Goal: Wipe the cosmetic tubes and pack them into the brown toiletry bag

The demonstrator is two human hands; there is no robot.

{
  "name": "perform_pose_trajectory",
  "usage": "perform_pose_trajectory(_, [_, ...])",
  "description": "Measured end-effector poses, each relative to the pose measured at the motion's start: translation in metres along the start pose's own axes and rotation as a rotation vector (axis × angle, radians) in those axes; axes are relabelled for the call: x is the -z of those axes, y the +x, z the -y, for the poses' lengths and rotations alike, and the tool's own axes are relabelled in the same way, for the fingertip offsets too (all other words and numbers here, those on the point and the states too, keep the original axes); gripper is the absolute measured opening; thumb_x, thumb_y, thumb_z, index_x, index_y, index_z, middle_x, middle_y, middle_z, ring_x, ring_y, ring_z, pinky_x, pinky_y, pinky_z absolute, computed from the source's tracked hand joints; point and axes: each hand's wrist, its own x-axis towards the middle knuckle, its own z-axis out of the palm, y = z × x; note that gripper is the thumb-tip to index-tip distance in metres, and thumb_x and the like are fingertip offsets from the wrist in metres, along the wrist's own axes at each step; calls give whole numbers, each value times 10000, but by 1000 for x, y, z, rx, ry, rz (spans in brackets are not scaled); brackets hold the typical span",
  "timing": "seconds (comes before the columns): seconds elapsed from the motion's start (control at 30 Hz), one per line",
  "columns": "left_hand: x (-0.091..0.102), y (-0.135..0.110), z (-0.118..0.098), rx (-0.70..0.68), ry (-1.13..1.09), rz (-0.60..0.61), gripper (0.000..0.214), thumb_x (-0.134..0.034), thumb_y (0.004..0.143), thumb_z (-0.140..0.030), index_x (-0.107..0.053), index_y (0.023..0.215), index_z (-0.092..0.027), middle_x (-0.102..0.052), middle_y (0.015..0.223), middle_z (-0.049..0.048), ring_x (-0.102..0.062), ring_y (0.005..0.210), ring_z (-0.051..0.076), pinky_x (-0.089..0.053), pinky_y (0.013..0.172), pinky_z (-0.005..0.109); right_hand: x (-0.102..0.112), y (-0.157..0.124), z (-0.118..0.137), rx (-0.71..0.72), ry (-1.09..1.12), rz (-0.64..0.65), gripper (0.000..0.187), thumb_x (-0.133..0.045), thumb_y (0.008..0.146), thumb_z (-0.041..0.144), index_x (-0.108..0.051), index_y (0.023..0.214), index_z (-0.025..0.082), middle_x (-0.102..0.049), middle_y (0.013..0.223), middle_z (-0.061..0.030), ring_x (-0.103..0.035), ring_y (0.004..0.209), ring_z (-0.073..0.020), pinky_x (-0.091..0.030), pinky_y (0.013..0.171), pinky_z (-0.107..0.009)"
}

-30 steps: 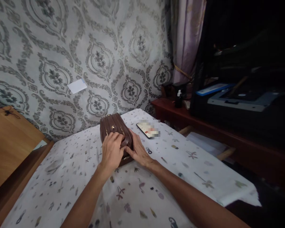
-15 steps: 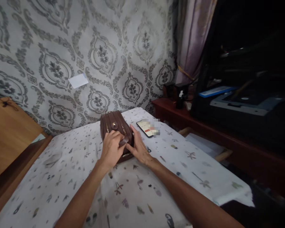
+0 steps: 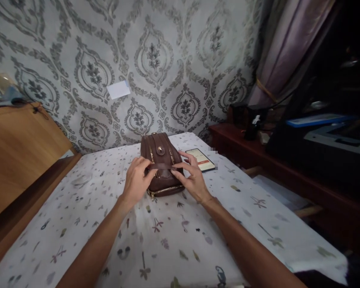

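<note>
A small brown leather bag (image 3: 161, 152) with gold zippers and a round snap lies on the patterned white tablecloth (image 3: 174, 236). A thin brown strap (image 3: 163, 166) is stretched level across the bag's near part. My left hand (image 3: 136, 182) pinches the strap's left end. My right hand (image 3: 192, 178) pinches its right end, with the other fingers spread. Both hands rest at the bag's near edge.
A phone (image 3: 201, 159) lies face up just right of the bag. A wooden headboard (image 3: 21, 152) stands at the left. A dark wooden shelf (image 3: 258, 156) with small bottles and a black printer (image 3: 327, 136) runs along the right. Patterned wallpaper with a white paper note (image 3: 118, 89) is behind.
My hands lay on the bag's near end before; now they have drawn the strap out and hold it taut between them. The camera has moved closer and turned left.
</note>
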Motion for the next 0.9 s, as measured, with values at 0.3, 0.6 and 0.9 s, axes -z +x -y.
perform_pose_trajectory(0.3, [-3, -8, -3, 7, -9, -4, 134, -553, 910, -190, -616, 791, -184, -579, 869, 38, -527, 896, 208, -429, 798, 329, 6, 7, -1, -177, 137, 38, 350, -635, 847, 561, -730, 765, 234, -552, 1352, -103, -470, 1312, -300, -296, 1138, -515])
perform_pose_trajectory(0.6, [-9, -9, 2, 91, -245, -39, 111, -575, 877, -201, -641, 789, -190, -554, 870, 26, -550, 882, 184, -454, 792, 319, 10, 10, -2, -159, 140, 110, 369, -638, 832, 588, -735, 741, 245, -556, 1325, -104, -464, 1326, -300, -294, 1138, -504])
perform_pose_trajectory(0.9, [-12, -21, 0, 146, -361, -65, 126, -584, 871, -239, -671, 794, -191, -546, 836, 22, -553, 834, 166, -455, 706, 279, 11, 11, 1, -135, 105, 107, 350, -646, 826, 574, -711, 722, 246, -563, 1322, -90, -476, 1303, -308, -290, 1132, -524])
